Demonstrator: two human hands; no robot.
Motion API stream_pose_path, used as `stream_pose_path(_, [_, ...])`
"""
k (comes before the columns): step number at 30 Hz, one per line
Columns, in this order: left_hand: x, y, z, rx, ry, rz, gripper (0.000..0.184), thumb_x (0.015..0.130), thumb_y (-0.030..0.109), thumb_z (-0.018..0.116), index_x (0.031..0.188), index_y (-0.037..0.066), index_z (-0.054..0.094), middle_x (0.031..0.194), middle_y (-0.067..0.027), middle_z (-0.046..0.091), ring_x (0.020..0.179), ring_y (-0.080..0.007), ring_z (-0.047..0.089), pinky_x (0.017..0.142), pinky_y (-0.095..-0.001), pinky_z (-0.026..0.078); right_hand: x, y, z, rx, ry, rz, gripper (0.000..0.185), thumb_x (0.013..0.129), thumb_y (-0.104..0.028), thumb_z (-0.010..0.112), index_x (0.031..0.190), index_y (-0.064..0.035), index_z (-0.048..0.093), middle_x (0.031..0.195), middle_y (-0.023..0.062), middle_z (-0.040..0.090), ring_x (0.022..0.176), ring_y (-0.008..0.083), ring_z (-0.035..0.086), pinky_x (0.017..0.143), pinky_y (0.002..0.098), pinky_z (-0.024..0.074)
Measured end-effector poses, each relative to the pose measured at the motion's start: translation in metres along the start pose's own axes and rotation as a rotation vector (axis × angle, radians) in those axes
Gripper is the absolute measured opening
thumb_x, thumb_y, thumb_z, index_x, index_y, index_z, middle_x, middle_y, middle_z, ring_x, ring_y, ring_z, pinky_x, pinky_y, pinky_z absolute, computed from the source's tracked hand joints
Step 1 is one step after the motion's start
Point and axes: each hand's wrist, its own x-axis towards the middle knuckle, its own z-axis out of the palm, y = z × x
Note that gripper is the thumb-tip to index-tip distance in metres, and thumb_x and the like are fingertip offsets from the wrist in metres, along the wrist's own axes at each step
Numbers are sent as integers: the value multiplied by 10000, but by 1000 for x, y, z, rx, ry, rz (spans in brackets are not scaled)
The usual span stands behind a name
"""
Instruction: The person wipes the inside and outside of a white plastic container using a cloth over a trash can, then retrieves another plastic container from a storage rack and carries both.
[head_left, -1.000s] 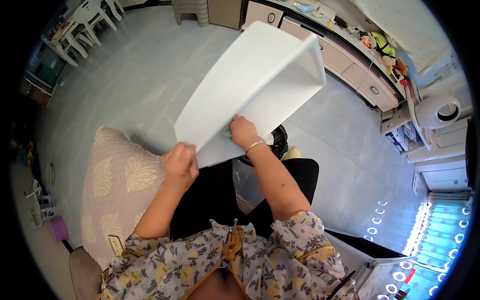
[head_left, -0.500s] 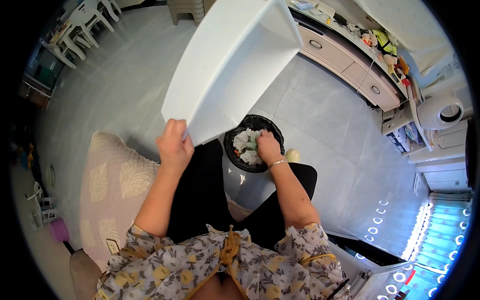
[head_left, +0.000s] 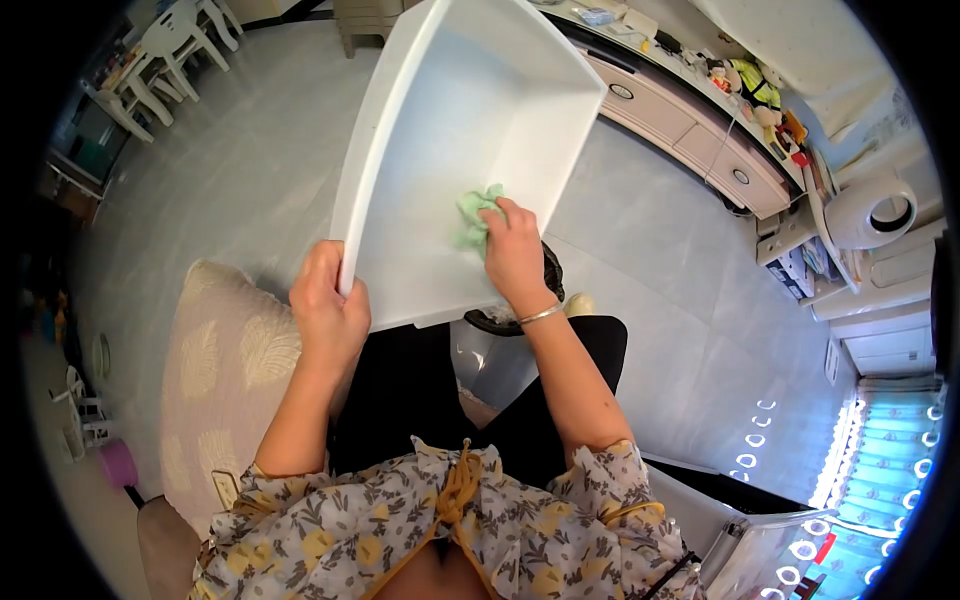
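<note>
A large white drawer-like bin (head_left: 420,150) is tilted in front of me, its hollow inside turned toward me. My left hand (head_left: 330,305) is closed around its near left rim. Inside it, my right hand (head_left: 515,250) pinches a crumpled light green cloth (head_left: 480,212) close to the bin's inner surface; whether the cloth touches it I cannot tell. Beneath the bin stands a trash can lined with a black bag (head_left: 552,275), between my knees and mostly hidden by the bin and my right arm.
A patterned cushioned seat (head_left: 225,370) lies left of my legs. A long drawer cabinet (head_left: 660,110) with items on top stands at the back right. White chairs (head_left: 185,40) are far left. A pale rounded object (head_left: 580,304) sits beside the trash can.
My right hand has come up out of the trash can with the green cloth and is now inside the bin. The bin has tipped so its inside faces me more, covering most of the can.
</note>
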Motion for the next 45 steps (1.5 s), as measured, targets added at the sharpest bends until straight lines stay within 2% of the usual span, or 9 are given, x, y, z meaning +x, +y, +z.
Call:
stream_pose_path(2, [-7, 5, -5, -17, -16, 74, 229, 662, -93, 494, 866, 8, 520, 749, -156, 504, 620, -336, 524, 562, -374, 433, -12, -3, 20, -305, -140, -148, 388, 739, -15, 564, 1125, 19, 570, 1302, 184, 471, 1137, 353, 465, 945, 404, 423])
stream_pose_path(6, [-22, -7, 0, -57, -52, 124, 236, 649, -96, 501, 859, 13, 515, 751, -154, 510, 613, -344, 522, 552, -386, 437, -41, -17, 61, -233, -253, -32, 400, 823, -246, 546, 1126, 7, 611, 1317, 173, 476, 1124, 331, 478, 929, 432, 429])
stream_pose_path(15, [-30, -11, -5, -102, -110, 148, 245, 641, -98, 524, 855, 21, 512, 725, -139, 504, 605, -337, 527, 541, -391, 436, -21, -37, 74, 11, -384, 385, 254, 830, -305, 566, 888, -83, 674, 1010, 130, 644, 979, 375, 554, 796, 451, 489])
stream_pose_path(22, [-30, -14, -5, -27, -75, 200, 250, 638, -105, 519, 855, 20, 512, 725, -139, 490, 590, -335, 517, 532, -385, 434, -22, -57, 61, 243, -441, 259, 206, 787, -240, 625, 906, -72, 648, 987, 163, 637, 903, 373, 596, 812, 432, 475])
stream_pose_path(25, [-30, -17, -4, -34, -84, 181, 256, 641, -108, 517, 865, 16, 516, 729, -141, 487, 588, -337, 514, 529, -385, 433, -27, -83, 60, 550, -296, 191, 219, 799, -220, 621, 973, -87, 627, 996, 138, 620, 926, 367, 568, 820, 425, 466])
stream_pose_path(35, [-35, -28, -3, -20, -9, 192, 205, 664, -102, 504, 834, 13, 504, 699, -133, 442, 561, -288, 466, 498, -355, 378, -37, -12, 62, -265, -113, -238, 160, 826, -211, 563, 914, -112, 654, 966, 42, 578, 934, 258, 508, 787, 388, 419])
stream_pose_path(39, [-36, -36, -1, 34, 19, 210, 212, 670, -99, 500, 847, 15, 518, 698, -132, 448, 575, -283, 473, 509, -351, 383, -48, 0, 51, -450, -403, -298, 159, 811, -186, 542, 827, -73, 653, 866, 72, 596, 844, 253, 565, 699, 359, 479])
stream_pose_path(41, [-31, -32, -4, 5, 13, 204, 236, 657, -107, 498, 859, 14, 514, 707, -135, 462, 570, -292, 487, 507, -352, 397, -47, 3, 39, -528, -621, -176, 139, 803, -168, 538, 769, -81, 641, 760, 81, 590, 719, 260, 603, 625, 398, 502])
stream_pose_path(45, [-10, -15, -21, -61, -46, 145, 240, 641, -109, 481, 851, 6, 506, 724, -140, 477, 577, -293, 497, 528, -345, 418, 8, -15, -5, -347, -72, -163, 178, 831, -188, 567, 705, -63, 546, 716, 105, 546, 649, 297, 582, 560, 398, 505])
